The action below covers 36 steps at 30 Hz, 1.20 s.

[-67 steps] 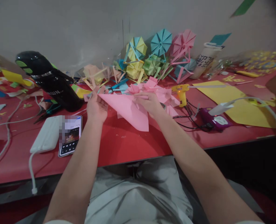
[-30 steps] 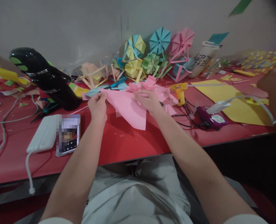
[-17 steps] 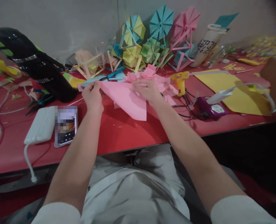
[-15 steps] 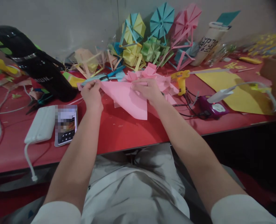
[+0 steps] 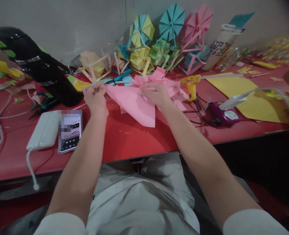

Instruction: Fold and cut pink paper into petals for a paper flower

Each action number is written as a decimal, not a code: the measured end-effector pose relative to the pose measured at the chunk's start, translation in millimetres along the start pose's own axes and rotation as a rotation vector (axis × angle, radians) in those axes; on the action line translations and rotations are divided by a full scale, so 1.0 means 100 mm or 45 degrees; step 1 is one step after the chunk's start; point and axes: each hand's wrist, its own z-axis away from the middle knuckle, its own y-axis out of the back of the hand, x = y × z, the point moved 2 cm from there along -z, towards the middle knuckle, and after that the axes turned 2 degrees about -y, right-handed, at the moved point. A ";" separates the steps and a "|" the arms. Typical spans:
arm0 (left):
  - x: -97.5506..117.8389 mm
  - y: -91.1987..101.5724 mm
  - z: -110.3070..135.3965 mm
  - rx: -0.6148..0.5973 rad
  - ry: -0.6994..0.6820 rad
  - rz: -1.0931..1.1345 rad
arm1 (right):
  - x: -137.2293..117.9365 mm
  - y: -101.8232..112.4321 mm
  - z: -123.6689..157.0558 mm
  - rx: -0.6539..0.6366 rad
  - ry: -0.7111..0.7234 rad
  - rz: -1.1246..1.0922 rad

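A sheet of pink paper [image 5: 134, 106] is held up over the red table [image 5: 125, 143], its near corner curving down toward me. My left hand [image 5: 95, 98] pinches the paper's left end between thumb and fingers. On its upper right edge, my right hand [image 5: 156, 94] is closed, fingers along the far side, thumb not clearly visible. Behind the sheet lies a heap of folded pink paper pieces [image 5: 160, 76], partly covered by the right hand and the sheet. A yellow glue gun [image 5: 191, 85] rests just right of that heap.
A black bottle [image 5: 45, 71] stands at left, near a white power bank [image 5: 43, 130] and a phone [image 5: 70, 132]. Folded paper lanterns [image 5: 172, 23] line the wall. At right are a purple power socket [image 5: 224, 114], cables, yellow paper [image 5: 257, 104] and a patterned holder [image 5: 221, 45].
The whole view has shifted slightly, so things appear a little further right. Both hands keep the same hold on the pink paper, which has barely moved.
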 end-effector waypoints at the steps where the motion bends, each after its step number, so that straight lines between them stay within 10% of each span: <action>1: 0.00 0.01 0.00 -0.006 0.008 0.005 | -0.01 0.00 0.00 -0.001 -0.009 -0.005; 13: 0.02 -0.16 0.21 -0.313 0.375 0.108 | 0.00 0.05 0.01 0.091 0.020 0.025; 36: -0.03 -0.18 0.29 -0.296 0.353 -0.002 | 0.05 0.01 -0.05 0.177 0.052 0.033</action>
